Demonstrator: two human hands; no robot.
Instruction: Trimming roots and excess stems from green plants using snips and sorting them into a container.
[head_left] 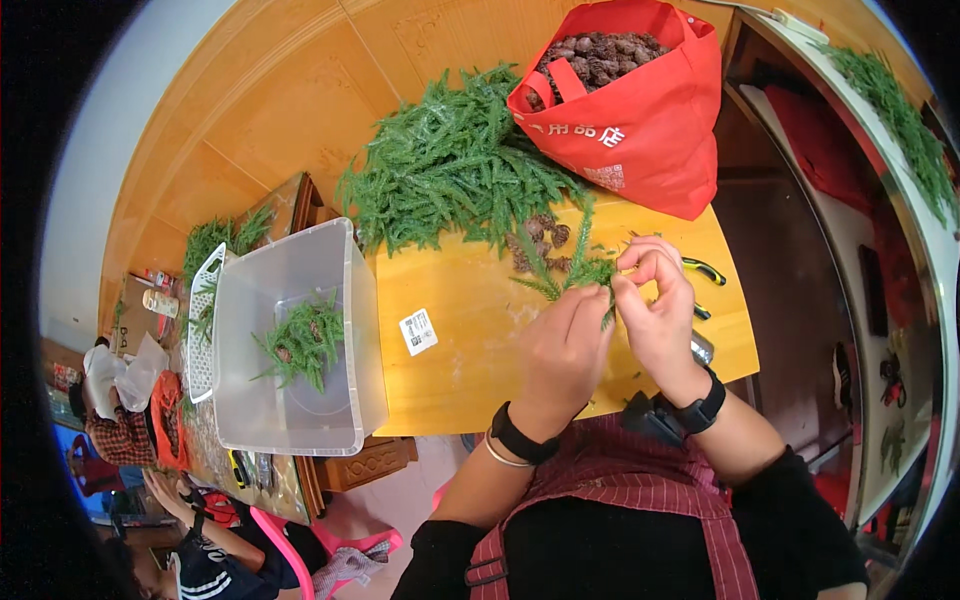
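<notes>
Both hands meet above the right part of the yellow table [470, 300], pinching a green artificial pine sprig [597, 268]. My left hand [562, 345] grips its lower end with fingers pressed together. My right hand [655, 305] pinches it from the other side, thumb and forefinger close to the left fingertips. Sprig tips point up and left, near several loose brown pine cones [545, 240]. Whatever lies between the fingertips besides greenery is too small to make out. Beside my right hand lies a tool with yellow-and-black handles [706, 270], partly hidden by that hand.
A large heap of pine sprigs [450, 160] lies at the back, beside a red bag [640, 130] full of pine cones. To the left stands a clear plastic bin [365, 360] holding a sprig-and-cone bunch [305, 340]. A white label [418, 332] lies on the table. Other people sit at the lower left.
</notes>
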